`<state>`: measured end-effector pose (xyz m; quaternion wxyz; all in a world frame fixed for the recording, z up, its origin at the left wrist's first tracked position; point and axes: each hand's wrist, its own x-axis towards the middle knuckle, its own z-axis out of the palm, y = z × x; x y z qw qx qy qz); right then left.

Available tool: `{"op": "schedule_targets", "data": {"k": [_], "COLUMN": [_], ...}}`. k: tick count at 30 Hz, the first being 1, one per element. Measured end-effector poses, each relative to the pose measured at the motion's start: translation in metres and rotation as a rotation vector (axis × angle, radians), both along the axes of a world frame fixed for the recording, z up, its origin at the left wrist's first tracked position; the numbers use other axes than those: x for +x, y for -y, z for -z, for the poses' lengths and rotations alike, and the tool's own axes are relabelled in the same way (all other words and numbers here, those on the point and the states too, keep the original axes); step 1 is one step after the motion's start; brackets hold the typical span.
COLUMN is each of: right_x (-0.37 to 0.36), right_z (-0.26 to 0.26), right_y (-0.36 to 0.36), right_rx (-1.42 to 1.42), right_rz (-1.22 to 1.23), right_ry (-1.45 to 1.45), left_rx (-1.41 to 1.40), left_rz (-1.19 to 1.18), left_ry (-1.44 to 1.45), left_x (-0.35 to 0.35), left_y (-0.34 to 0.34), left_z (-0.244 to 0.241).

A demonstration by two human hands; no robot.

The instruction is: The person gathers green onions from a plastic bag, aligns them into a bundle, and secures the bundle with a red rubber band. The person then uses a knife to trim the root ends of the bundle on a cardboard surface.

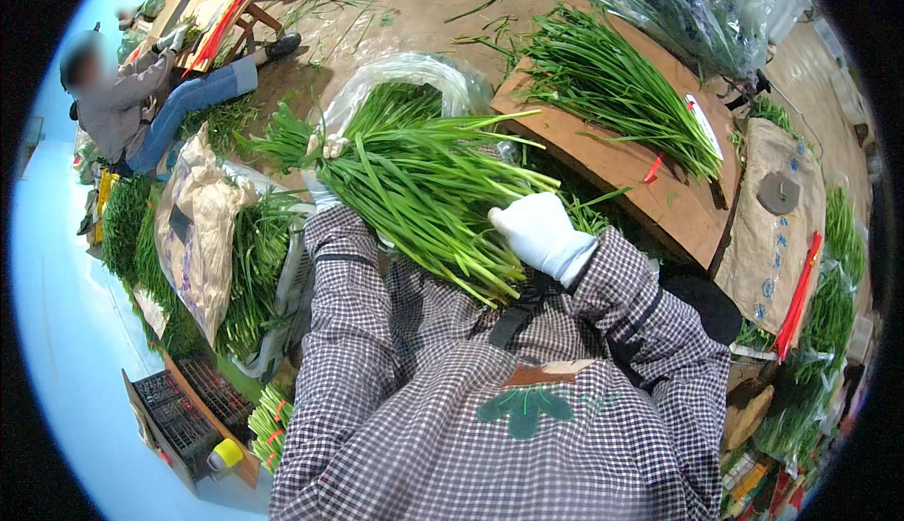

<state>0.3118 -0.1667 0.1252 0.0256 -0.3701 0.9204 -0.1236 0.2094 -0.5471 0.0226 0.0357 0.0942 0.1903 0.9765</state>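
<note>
A loose bunch of long green leafy stalks, resembling garlic chives (431, 175), lies across my lap. Its leafy tips point left and its pale stem ends spread to the right. My left hand (326, 150), in a white glove, is closed around the leafy end. At the stem ends, my right hand (542, 233), also gloved, is curled with its fingertips against the stalks; whether it pinches any is hidden. Just beyond the bunch, an open clear plastic bag (395, 69) holds more of the same greens.
A wooden board (678, 210) at the right carries a pile of chives (614, 83) and a red tie (655, 168). Farther right, red strips (798, 302) lie on a sack (770, 238). A sack-covered heap of greens (258, 274) stands left. Another person (127, 111) sits at upper left.
</note>
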Motion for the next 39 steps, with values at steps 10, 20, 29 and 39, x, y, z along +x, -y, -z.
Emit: {"op": "schedule_targets", "data": {"k": [10, 20, 29, 39], "right_x": [0.064, 0.042, 0.020, 0.039], "right_z": [-0.063, 0.043, 0.036, 0.034], "right_y": [-0.069, -0.132, -0.021, -0.097], "right_rx": [0.087, -1.347, -0.817, -0.483], "right_rz": [-0.179, 0.840, 0.110, 0.331], "right_ry": [0.145, 1.214, 0.343, 0.233], "left_rx": [0.107, -0.047, 0.025, 0.059], "left_rz": [-0.079, -0.250, -0.133, -0.066], "left_ry": [0.197, 0.182, -0.138, -0.165], "left_x": [0.009, 0.019, 0.008, 0.003], "left_y": [0.009, -0.006, -0.037, -0.050], "left_z": [0.030, -0.013, -0.119, -0.119]}}
